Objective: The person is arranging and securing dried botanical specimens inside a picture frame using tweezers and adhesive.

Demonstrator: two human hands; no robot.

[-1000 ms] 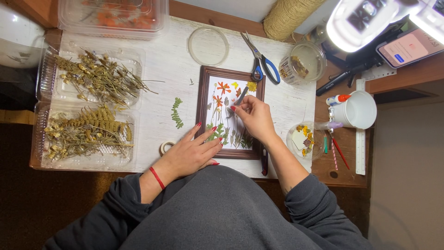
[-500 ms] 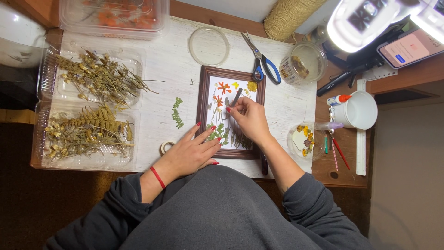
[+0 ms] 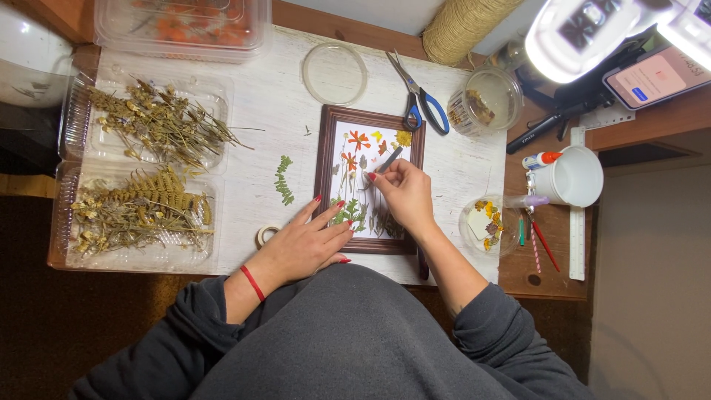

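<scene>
Head view is showing me both hands working over a brown picture frame lying flat on the white table. My right hand is closing narrow around a dark slim tool, pinching it between thumb and fingers, and its tip is resting on the pressed flowers inside the frame, near the orange blooms. My left hand is lying open and flat, fingers spread, pressing down on the frame's lower left corner and holding nothing; a red band is circling that wrist.

Just left of the frame, a small green fern sprig is lying loose on the table, and a little roll of tape is sitting beside my left hand. Further left, two clear plastic trays are holding dried stems and ferns. Above the frame, blue-handled scissors are lying with one handle touching the frame's top edge, with a round clear lid to their left and a clear jar to their right. Off to the right of my right hand, a small round dish of yellow and orange petals is sitting near a white cup.
</scene>
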